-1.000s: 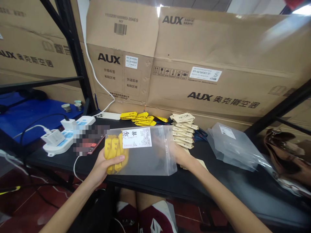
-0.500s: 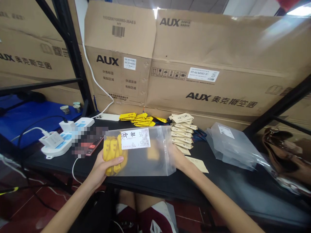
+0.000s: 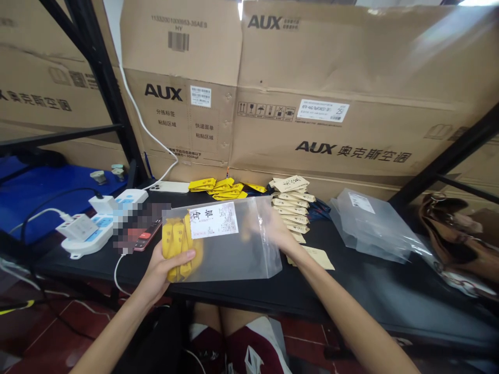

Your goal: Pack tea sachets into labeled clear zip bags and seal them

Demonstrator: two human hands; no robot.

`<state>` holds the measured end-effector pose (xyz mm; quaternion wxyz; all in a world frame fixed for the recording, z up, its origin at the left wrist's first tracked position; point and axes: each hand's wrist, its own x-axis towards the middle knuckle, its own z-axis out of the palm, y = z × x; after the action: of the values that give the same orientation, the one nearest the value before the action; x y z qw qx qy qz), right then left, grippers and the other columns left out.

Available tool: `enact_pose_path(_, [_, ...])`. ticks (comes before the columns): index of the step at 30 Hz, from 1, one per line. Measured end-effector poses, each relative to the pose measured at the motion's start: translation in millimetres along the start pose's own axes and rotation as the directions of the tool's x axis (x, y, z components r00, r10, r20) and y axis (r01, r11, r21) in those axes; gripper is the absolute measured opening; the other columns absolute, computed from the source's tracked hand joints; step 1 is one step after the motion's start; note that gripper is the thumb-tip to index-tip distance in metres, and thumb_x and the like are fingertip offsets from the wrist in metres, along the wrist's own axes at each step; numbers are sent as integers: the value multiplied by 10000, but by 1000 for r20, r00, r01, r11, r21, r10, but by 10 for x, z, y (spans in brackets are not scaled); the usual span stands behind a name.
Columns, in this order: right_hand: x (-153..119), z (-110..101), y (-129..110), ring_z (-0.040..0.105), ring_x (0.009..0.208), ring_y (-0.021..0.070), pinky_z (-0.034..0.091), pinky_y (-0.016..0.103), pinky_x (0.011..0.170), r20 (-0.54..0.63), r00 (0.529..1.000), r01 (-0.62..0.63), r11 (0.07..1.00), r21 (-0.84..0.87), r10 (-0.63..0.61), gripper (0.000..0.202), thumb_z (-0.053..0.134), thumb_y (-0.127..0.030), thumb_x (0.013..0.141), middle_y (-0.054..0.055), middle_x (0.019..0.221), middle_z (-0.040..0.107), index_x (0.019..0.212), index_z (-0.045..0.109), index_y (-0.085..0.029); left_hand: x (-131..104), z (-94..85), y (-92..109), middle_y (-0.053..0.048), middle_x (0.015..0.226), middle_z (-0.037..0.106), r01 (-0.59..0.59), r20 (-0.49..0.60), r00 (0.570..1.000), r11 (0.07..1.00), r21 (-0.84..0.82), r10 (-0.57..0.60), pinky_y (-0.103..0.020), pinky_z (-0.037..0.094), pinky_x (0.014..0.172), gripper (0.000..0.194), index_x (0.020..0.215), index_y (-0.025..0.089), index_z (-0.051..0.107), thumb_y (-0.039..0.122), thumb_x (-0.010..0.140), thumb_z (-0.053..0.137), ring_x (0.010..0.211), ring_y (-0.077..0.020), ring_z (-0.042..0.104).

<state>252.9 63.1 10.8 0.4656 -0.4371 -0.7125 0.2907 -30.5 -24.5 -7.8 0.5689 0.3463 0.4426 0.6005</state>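
Observation:
A clear plastic zip bag (image 3: 230, 259) with a white printed label (image 3: 214, 221) lies sideways in front of me. Several yellow packets (image 3: 177, 244) stand bunched in its left end. My left hand (image 3: 171, 262) is closed around that end, the thumb across the front. At the opposite, right end is my right hand (image 3: 278, 234), blurred by motion. Its fingers show only dimly through the cloudy plastic, and I cannot tell whether they are inside the bag or behind it. Close behind the right wrist lies a flat beige packet (image 3: 315, 258).
Beige packets (image 3: 294, 210) are stacked behind the bag, beside more yellow packets (image 3: 226, 189). Further clear bags (image 3: 374, 234) lie at right, near a brown handbag (image 3: 448, 228). A power strip (image 3: 83, 244), a red phone (image 3: 146, 236) and a white phone (image 3: 169, 187) are at left.
My right hand has shifted slightly up and left at the bag's right end. The yellowish shape seen through the bag's middle is no longer there. My left hand keeps its grip.

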Motion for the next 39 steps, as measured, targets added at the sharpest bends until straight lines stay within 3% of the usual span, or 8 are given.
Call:
enact_pose_path(9, [-487, -305, -296, 723, 1257, 349, 579, 555, 1109, -213, 968, -16, 874, 485, 136, 553, 787, -394, 773, 103, 1208, 802, 1303, 667, -288, 8, 8, -8, -104, 1027, 840, -8, -35, 999, 1000, 1, 8, -311, 660, 703, 705, 1177, 158, 737, 307, 553, 1029, 834, -269, 812])
enact_pose_path(13, [-481, -303, -441, 776, 1139, 347, 673, 487, 951, 99, 993, -100, 927, 362, 68, 612, 931, -437, 710, 103, 1165, 818, 1252, 721, -245, 17, 16, -30, -118, 1033, 840, -7, -26, 1000, 999, 33, 8, -329, 665, 724, 718, 1161, 151, 737, 311, 529, 1039, 845, -282, 814])
enact_pose_path(16, [-375, -105, -558, 805, 1029, 299, 693, 458, 908, 419, 908, -87, 988, 131, 24, 518, 967, -365, 711, 65, 1139, 834, 1177, 776, -242, 15, 21, -43, -129, 1045, 838, -27, 21, 999, 996, 87, 25, -342, 664, 716, 716, 1128, 154, 739, 321, 505, 1050, 868, -304, 814])
enact_pose_path(21, [-208, 440, -755, 713, 1301, 282, 557, 522, 1171, 418, 901, 124, 992, 5, -115, 408, 778, -327, 959, 69, 1398, 754, 1359, 721, -275, 0, -18, -48, -139, 1047, 833, -42, 89, 995, 997, 72, 36, -387, 676, 771, 686, 1131, 156, 712, 380, 564, 1027, 915, -335, 820])
enact_pose_path(27, [75, 107, -1083, 806, 1045, 215, 705, 359, 841, 705, 688, -44, 960, 278, -173, 232, 641, -289, 1032, 78, 1179, 818, 1200, 775, -201, 38, -102, -47, -132, 1121, 832, 25, 42, 999, 999, -38, -23, -394, 681, 814, 690, 1201, 182, 717, 457, 635, 998, 1026, -361, 809])
enact_pose_path(30, [366, -220, -985, 760, 661, 164, 654, 300, 607, 265, 949, 65, 929, 363, -170, 171, 659, -324, 989, 28, 841, 787, 1002, 780, -204, 93, -127, -35, -124, 1179, 826, 103, -1, 995, 983, -150, -105, -389, 679, 844, 646, 1244, 222, 733, 574, 734, 917, 1096, -356, 795])
enact_pose_path(33, [700, -294, -591, 635, 527, 133, 563, 273, 543, -236, 950, 212, 977, 9, -204, 249, 516, -315, 1004, 3, 699, 693, 981, 742, -211, 124, -140, -18, -131, 1154, 830, 176, 7, 984, 969, -174, -177, -404, 679, 850, 594, 1263, 217, 749, 579, 803, 849, 1115, -364, 790])
enact_pose_path(39, [1102, 116, 117, 724, 982, 260, 551, 405, 949, 134, 974, 224, 841, -493, -181, 167, 669, -154, 841, 128, 1021, 805, 967, 777, -149, 61, -130, 1, -133, 1118, 834, 190, 88, 979, 980, -65, -184, -398, 678, 786, 590, 1181, 180, 762, 460, 696, 948, 1063, -387, 802])
